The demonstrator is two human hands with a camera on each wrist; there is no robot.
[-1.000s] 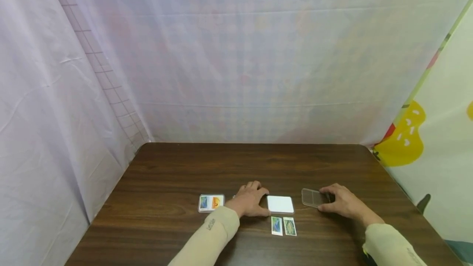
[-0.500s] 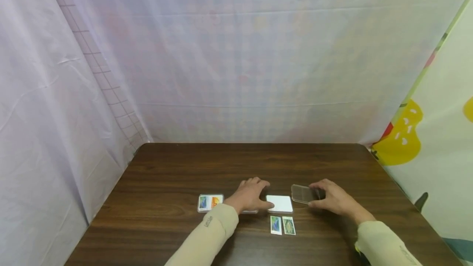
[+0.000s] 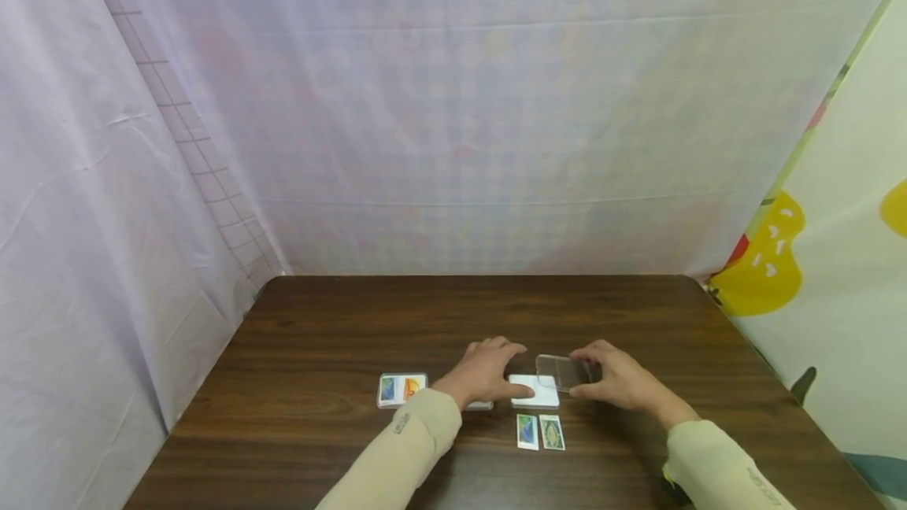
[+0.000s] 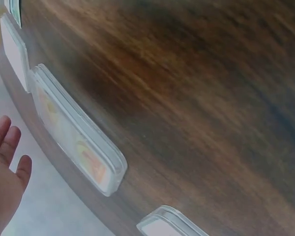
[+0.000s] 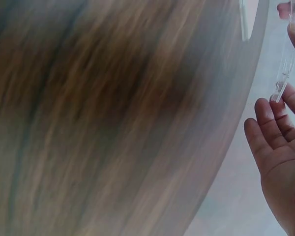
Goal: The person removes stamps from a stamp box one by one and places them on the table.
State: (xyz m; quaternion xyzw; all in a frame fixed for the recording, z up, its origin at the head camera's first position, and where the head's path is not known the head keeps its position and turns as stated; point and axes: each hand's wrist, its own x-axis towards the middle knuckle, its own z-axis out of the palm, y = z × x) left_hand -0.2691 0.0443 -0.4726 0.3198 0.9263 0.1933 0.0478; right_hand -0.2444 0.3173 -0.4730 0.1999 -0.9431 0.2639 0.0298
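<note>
My right hand (image 3: 616, 378) pinches a clear plastic lid (image 3: 556, 369) by its edges. In the right wrist view the lid (image 5: 286, 61) is seen edge-on between thumb and fingers. The lid hangs over the right part of a flat case with a white face (image 3: 544, 398). My left hand (image 3: 483, 373) is spread at that case's left side, thumb over its edge; whether the thumb touches is unclear. Another clear case (image 4: 78, 135), with colourful pictures inside, lies below the left hand, mostly hidden in the head view. Two small stamp-like picture cards (image 3: 527, 432) lie just in front of the white-faced case.
A third clear case (image 3: 390, 389) holding two pictures lies further left on the dark wooden table (image 3: 319, 337). Pale curtains (image 3: 453, 140) hang behind the table's far edge and along its left side. A patterned cloth (image 3: 843, 297) hangs on the right.
My right hand has carried the clear lid leftward, from beside the white-faced case to above its right part. My left hand has shifted slightly right, its thumb now over the case's edge.
</note>
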